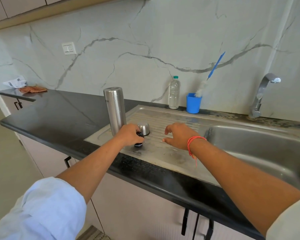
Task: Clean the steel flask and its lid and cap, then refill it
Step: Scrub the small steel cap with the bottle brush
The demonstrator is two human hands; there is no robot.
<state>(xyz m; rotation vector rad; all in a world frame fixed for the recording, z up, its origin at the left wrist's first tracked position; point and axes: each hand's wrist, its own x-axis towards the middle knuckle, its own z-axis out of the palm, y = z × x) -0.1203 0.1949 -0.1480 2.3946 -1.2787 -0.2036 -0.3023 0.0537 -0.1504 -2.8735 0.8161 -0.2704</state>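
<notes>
The tall steel flask (115,110) stands upright at the left end of the steel drainboard (163,153). Just right of its base sits the steel cap (144,128), mouth down. In front of the cap my left hand (131,136) grips the small black lid (139,141), which rests on the drainboard and is partly hidden by my fingers. My right hand (177,135) hovers over the ribbed drainboard to the right of the cap, fingers spread and loosely curved, holding nothing.
A plastic water bottle (174,92) and a blue cup (193,103) holding a blue-handled bottle brush (213,70) stand by the back wall. The sink basin (260,149) and tap (261,94) are at right. A cloth (32,89) lies on the far left of the black counter (59,115).
</notes>
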